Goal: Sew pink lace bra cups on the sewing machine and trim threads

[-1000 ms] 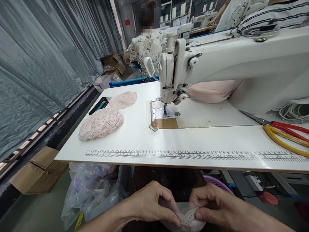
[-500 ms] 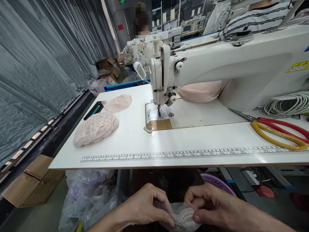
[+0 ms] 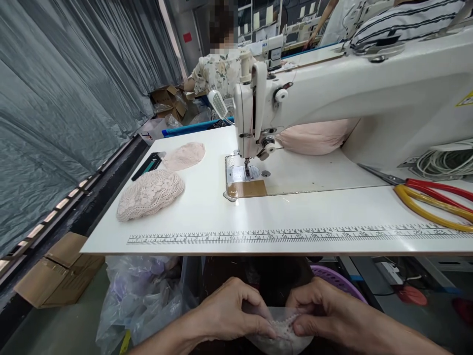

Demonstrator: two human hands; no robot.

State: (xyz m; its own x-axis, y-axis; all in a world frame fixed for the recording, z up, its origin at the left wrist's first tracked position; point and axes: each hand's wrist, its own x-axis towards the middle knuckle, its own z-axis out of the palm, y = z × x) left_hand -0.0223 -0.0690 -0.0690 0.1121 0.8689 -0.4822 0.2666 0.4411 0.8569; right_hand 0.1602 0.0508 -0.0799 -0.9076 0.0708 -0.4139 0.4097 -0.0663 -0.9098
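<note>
Below the table's front edge, my left hand [image 3: 240, 310] and my right hand [image 3: 318, 310] pinch a small piece of pale lace fabric [image 3: 284, 331] between thumbs and fingers. Sheer cloth shows above and below its lace edging. Part of the piece is covered by my fingers. Beyond the hands stands a white sewing machine [image 3: 314, 93], its presser foot [image 3: 247, 168] over the metal needle plate with no cloth under it. A stack of lace cups [image 3: 151, 195] lies at the table's left, near a flat pink fabric piece [image 3: 185, 156].
Scissors [image 3: 417, 195] with red and yellow handles lie at the right on the white table [image 3: 207, 212]. Pink cloth [image 3: 314, 136] sits behind the needle. A plastic bag [image 3: 144, 301], a cardboard box [image 3: 59, 271] and a purple basket [image 3: 338, 282] are below. Two people work beyond.
My hands have shifted the lace fabric slightly, and its edging now looks more bunched between my fingers. The view has moved a little; the things on the table stay put.
</note>
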